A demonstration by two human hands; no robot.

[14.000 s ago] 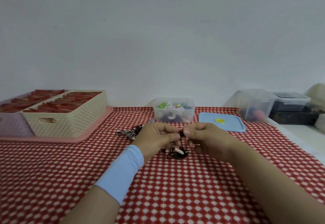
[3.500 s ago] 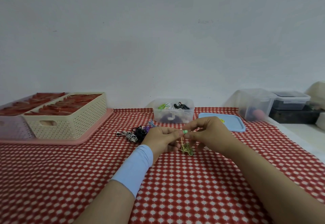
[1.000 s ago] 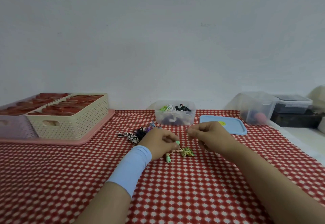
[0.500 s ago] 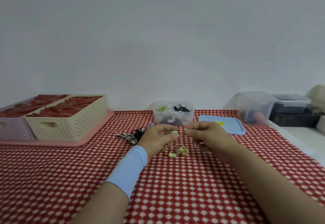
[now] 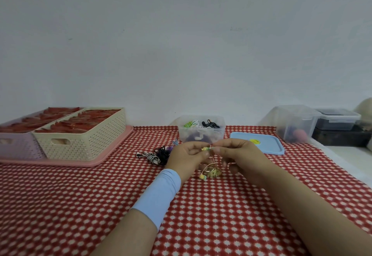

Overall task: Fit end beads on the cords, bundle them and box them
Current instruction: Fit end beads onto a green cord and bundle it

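Observation:
A thin yellow-green cord (image 5: pixel 213 172) hangs coiled between my hands, just above the red checked cloth. My left hand (image 5: pixel 186 158) pinches small yellow and green beads (image 5: pixel 205 148) at the cord's upper end. My right hand (image 5: pixel 238 153) pinches the same end from the other side, fingertips almost touching the left. The cord's other end (image 5: pixel 202 177) carries two beads and rests on the cloth. A pile of black, striped and purple cords (image 5: pixel 159 154) lies left of my left hand. The clear box (image 5: pixel 202 136) behind my hands holds bundled cords.
A blue lid (image 5: pixel 267 146) lies right of the clear box. At the left, two baskets (image 5: pixel 84 143) of red items stand on a pink tray (image 5: pixel 104 160). More clear containers (image 5: pixel 296 124) and a dark box (image 5: pixel 338 137) stand at the far right.
Both hands have come together at the cord's upper end, and beads now sit there between the fingertips. The coil still hangs below.

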